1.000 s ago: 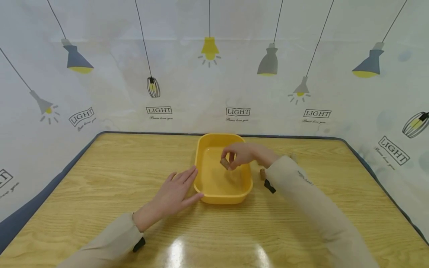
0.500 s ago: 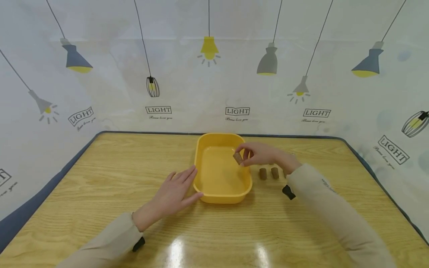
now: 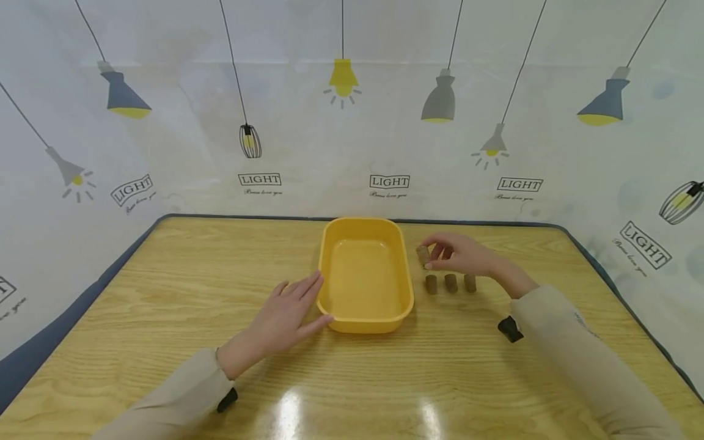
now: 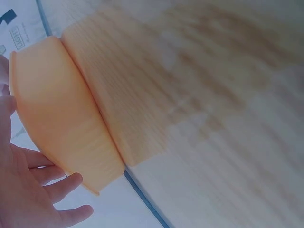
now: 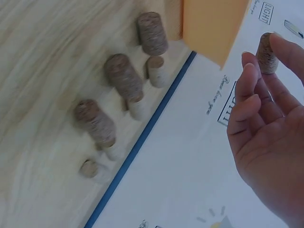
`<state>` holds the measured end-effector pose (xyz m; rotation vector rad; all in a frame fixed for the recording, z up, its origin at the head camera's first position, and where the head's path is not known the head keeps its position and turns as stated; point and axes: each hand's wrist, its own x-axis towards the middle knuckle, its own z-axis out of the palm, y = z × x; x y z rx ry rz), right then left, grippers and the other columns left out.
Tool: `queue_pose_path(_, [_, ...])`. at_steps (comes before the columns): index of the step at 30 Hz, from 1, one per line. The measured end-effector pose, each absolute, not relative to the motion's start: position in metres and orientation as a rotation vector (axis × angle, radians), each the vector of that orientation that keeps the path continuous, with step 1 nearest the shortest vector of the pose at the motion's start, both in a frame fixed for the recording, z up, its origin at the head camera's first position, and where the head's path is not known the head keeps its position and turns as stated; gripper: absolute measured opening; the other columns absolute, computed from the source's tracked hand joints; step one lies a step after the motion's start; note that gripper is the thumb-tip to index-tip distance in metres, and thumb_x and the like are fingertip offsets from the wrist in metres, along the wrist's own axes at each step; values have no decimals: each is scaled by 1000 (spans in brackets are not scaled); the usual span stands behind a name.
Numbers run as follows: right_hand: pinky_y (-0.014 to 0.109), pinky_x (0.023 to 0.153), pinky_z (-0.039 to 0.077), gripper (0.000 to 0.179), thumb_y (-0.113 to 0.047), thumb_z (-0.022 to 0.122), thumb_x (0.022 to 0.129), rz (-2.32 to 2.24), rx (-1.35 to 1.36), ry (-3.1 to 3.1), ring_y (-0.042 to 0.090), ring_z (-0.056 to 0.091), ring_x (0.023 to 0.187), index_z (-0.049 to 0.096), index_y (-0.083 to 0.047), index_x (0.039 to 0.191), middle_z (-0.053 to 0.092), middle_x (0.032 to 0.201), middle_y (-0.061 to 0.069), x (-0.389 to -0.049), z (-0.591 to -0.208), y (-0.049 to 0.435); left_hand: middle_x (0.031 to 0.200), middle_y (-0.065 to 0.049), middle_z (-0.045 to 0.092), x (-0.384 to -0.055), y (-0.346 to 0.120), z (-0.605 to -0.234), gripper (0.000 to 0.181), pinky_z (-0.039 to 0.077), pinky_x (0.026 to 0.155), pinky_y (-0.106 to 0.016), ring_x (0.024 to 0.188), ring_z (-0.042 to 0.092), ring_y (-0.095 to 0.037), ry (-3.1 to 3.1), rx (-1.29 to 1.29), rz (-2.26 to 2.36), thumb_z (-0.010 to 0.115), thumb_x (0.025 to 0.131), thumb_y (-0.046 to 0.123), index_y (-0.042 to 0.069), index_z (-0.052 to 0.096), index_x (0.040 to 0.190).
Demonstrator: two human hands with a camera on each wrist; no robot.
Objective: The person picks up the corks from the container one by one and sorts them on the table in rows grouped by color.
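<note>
A yellow plastic basin (image 3: 365, 275) stands at the back middle of the wooden table. My left hand (image 3: 286, 318) lies against its near left side, fingertips and thumb at the rim, fingers fairly straight; the left wrist view shows the fingers along the basin's outer wall (image 4: 71, 114). To the right of the basin, my right hand (image 3: 459, 253) pinches a cork (image 5: 267, 54) between thumb and fingertips, held above the table. Below that hand, a row of brown corks (image 3: 451, 283) stands upright on the table.
Behind the row, smaller pale corks (image 5: 156, 71) stand in the right wrist view, one (image 5: 89, 168) with something clear beside it; my right hand hides them in the head view. A printed wall covering (image 3: 324, 189) rises behind the table's dark back edge.
My right hand has moved right, from over the basin to beside it, still pinching the cork. The row of corks has come into sight. My left hand has stayed at the rim.
</note>
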<state>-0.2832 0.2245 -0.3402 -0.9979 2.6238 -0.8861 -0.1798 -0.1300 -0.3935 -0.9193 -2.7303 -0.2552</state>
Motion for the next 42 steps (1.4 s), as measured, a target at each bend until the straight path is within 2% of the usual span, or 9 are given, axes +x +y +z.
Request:
queue_pose_path(8, [35, 71, 44, 45, -24, 60, 85, -910, -925, 2629, 17, 54, 81, 48, 1, 121, 57, 94, 6, -269, -348, 252, 138, -13, 31, -180, -130, -393, 71, 26, 94, -49, 121, 34, -25, -2731, -917, -266, 42, 88, 52, -2, 35, 134])
queue_pose_path(15, [36, 70, 44, 46, -17, 60, 85, -948, -882, 2670, 20, 55, 81, 45, 7, 121, 57, 96, 9, -256, -355, 275, 138, -13, 30, -180, -130, -394, 71, 25, 94, -50, 122, 33, -24, -2731, -914, -277, 42, 88, 51, -2, 34, 134])
queue_pose_path(21, [36, 70, 45, 46, -16, 60, 85, -956, -863, 2702, 20, 55, 82, 45, 6, 122, 56, 102, 13, -254, -369, 297, 139, -13, 30, -180, -130, -394, 71, 25, 94, -51, 122, 33, -25, -2738, -913, -271, 42, 88, 52, -2, 34, 134])
queue_pose_path(28, [33, 64, 45, 51, -19, 59, 86, -926, -675, 2701, 20, 55, 77, 41, 11, 123, 57, 92, 11, -251, -382, 322, 139, -14, 30, -180, -130, -395, 73, 25, 94, -50, 122, 33, -25, -2744, -914, -250, 40, 88, 53, -2, 33, 135])
queue_pose_path(42, [32, 55, 45, 47, -13, 60, 84, -959, -590, 2678, 20, 52, 72, 42, 12, 119, 55, 86, 11, -259, -401, 337, 139, -13, 30, -180, -130, -394, 72, 24, 95, -49, 122, 33, -25, -2735, -915, -245, 41, 88, 52, -1, 33, 134])
